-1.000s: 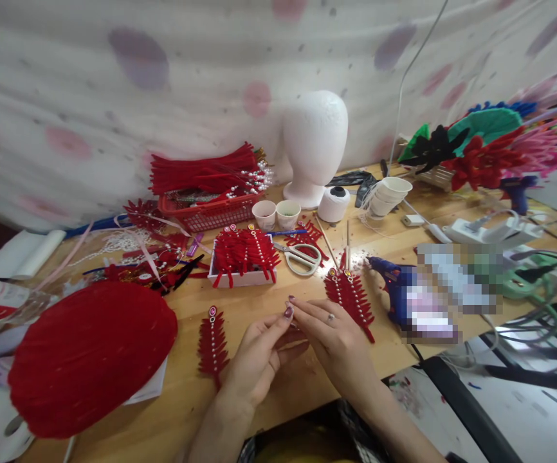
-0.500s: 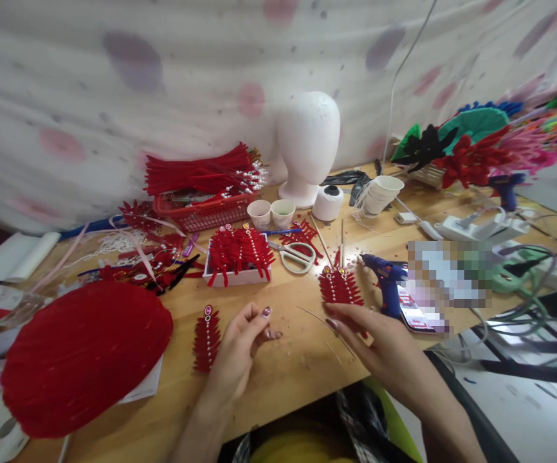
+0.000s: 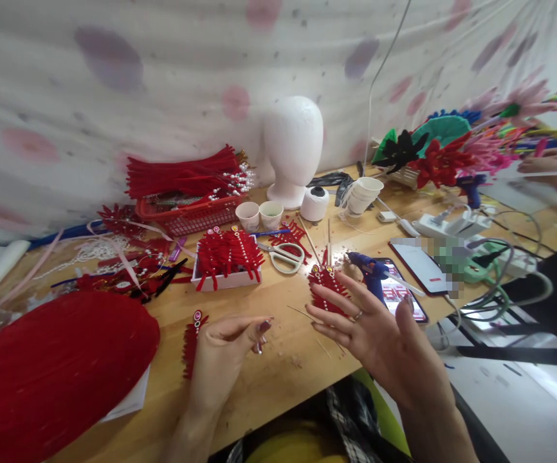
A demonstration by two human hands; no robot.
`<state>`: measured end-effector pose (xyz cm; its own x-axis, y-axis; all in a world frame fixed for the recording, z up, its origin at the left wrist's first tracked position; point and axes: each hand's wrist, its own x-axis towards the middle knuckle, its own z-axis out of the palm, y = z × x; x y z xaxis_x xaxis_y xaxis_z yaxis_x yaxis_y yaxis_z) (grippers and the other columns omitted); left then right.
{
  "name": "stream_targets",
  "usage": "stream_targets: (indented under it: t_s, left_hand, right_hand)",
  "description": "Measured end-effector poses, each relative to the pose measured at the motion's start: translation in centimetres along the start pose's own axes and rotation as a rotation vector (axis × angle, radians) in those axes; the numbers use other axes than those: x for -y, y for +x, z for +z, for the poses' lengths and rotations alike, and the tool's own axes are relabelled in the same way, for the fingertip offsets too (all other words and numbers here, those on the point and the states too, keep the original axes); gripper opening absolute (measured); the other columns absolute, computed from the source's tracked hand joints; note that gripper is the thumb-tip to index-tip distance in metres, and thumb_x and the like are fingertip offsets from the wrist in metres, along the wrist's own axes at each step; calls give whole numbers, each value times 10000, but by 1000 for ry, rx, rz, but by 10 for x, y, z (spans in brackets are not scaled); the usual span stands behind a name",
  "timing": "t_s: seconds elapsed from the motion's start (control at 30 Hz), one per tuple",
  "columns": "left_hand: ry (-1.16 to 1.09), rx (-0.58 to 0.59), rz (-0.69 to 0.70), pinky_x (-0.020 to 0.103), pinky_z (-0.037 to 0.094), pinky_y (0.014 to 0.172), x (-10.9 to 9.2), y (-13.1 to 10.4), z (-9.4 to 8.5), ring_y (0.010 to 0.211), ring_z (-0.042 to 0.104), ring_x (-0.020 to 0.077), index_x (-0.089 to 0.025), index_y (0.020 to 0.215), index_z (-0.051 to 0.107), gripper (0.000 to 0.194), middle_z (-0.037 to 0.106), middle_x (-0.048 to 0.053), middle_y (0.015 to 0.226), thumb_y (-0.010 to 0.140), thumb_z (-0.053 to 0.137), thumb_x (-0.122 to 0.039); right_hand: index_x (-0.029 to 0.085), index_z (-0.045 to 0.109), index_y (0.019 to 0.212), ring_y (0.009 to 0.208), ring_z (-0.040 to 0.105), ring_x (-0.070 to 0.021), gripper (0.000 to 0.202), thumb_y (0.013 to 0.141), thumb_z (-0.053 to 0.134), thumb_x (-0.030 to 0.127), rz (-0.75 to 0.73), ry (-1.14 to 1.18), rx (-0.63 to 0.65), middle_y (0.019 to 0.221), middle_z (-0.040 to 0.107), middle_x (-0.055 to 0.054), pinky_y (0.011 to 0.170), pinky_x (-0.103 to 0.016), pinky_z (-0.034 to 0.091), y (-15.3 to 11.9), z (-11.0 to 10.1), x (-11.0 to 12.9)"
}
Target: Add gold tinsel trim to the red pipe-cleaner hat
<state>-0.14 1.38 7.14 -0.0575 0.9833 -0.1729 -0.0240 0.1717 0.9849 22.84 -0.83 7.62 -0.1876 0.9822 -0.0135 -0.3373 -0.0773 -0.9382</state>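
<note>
My left hand (image 3: 225,354) is above the table's front part, thumb and fingers pinched together; anything between them is too small to make out. It partly covers a red fringed piece with pearls (image 3: 190,344). My right hand (image 3: 370,331) is turned palm up with its fingers spread, holding nothing. Just beyond its fingertips lie red fringed pieces with a pearl row (image 3: 321,283). A blue glue gun (image 3: 371,273) rests behind that hand, beside a lit phone (image 3: 401,292). Thin sticks (image 3: 302,313) lie between the hands.
A white box of red pieces (image 3: 228,278), scissors (image 3: 285,257), paper cups (image 3: 248,215) and a foam head (image 3: 294,145) stand farther back. A large red oval (image 3: 61,366) fills the left. Cables and power strips (image 3: 445,225) lie right. Another person's hand (image 3: 556,170) shows at the right edge.
My right hand has turned palm up and spread its fingers. My left hand has rotated, its fingertips drawn together. The view has shifted right, and another person's hand has appeared at the right edge.
</note>
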Motion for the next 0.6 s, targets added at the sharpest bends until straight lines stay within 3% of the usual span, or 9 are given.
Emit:
stream_targets:
  t_s: [0.13, 0.3, 0.37, 0.43, 0.53, 0.6]
  left_hand:
    - [-23, -10, -18, 284, 556, 842, -3, -4, -5, 803, 735, 198, -247, 890, 814, 239, 794, 42, 780, 753, 785, -441]
    - [2, 38, 6, 302, 548, 910, -12, -11, -2, 962, 739, 233, -244, 1050, 776, 277, 803, 62, 937, 808, 745, -376]
    - [19, 29, 47, 291, 535, 925, -15, -17, 3, 1014, 725, 230, -257, 1135, 731, 325, 799, 58, 959, 828, 725, -364]
    - [27, -12, 87, 293, 513, 954, -16, -21, 6, 1065, 708, 227, -264, 1172, 676, 333, 795, 61, 972, 857, 693, -371]
    - [35, -10, 88, 303, 509, 948, -12, -20, 7, 1103, 692, 241, -255, 1012, 646, 196, 785, 78, 1002, 864, 686, -377]
    - [31, 40, 46, 301, 530, 904, -9, -17, 6, 1067, 706, 255, -239, 889, 647, 164, 783, 87, 995, 825, 732, -363]
  right_hand:
    - [270, 376, 1485, 1214, 635, -269, 794, 943, -122, 570, -1, -161, 31, 1439, 555, -172, 929, -483, 570, 5, 17, 9]
    - [307, 135, 1579, 1168, 668, -234, 554, 1040, 46, 399, -71, -450, 98, 1427, 571, -158, 858, -427, 588, 7, 27, 12]
    - [313, 70, 1586, 1154, 676, -238, 567, 1032, 31, 427, -45, -434, 109, 1441, 557, -159, 864, -435, 576, 5, 28, 12]
    - [310, 57, 1586, 1167, 668, -242, 682, 961, -107, 526, -3, -346, 130, 1462, 534, -160, 887, -450, 560, 3, 27, 12]
    - [306, 37, 1584, 1190, 653, -244, 896, 805, -283, 612, 10, -249, 208, 1472, 523, -163, 912, -467, 543, 0, 27, 11]
    - [299, 5, 1583, 1204, 644, -238, 921, 778, -303, 621, 32, -232, 238, 1469, 526, -162, 927, -465, 532, -1, 28, 11]
